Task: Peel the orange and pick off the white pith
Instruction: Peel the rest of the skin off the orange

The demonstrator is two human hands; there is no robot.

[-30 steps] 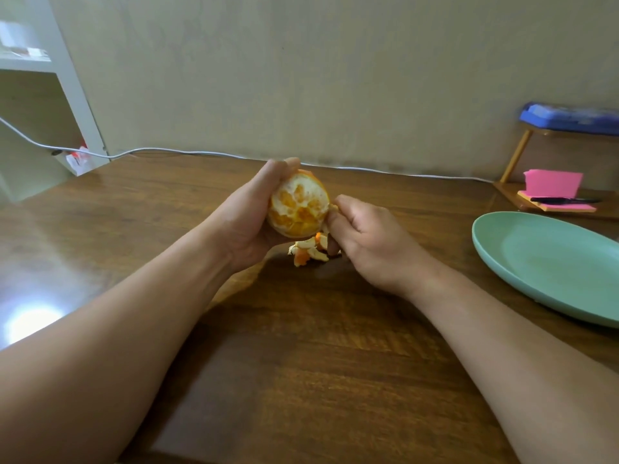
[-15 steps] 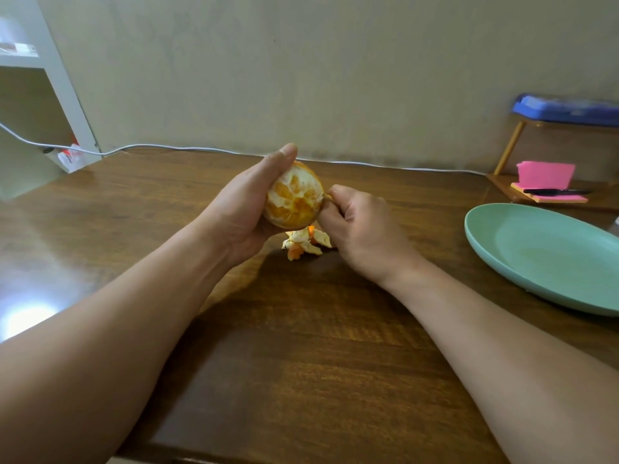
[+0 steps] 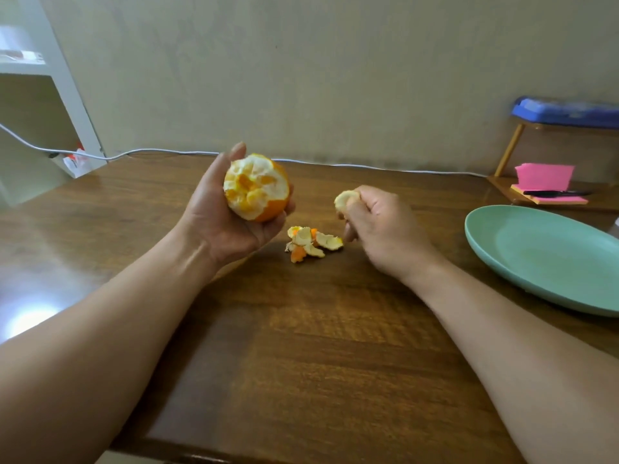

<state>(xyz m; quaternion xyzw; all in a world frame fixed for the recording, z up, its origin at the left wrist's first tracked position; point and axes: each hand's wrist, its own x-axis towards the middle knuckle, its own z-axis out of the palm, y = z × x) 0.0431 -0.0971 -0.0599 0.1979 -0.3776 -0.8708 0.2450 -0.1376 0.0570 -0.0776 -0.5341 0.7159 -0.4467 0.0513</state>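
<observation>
Peeling is partway: left hand cups the half-bared orange, right hand pinches a torn peel piece. Next, I judge, drop it on the near scraps and tear more rind.

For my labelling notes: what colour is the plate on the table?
The plate is plain pale green; the head view, the only one, shows it.

No legible text anywhere.
</observation>
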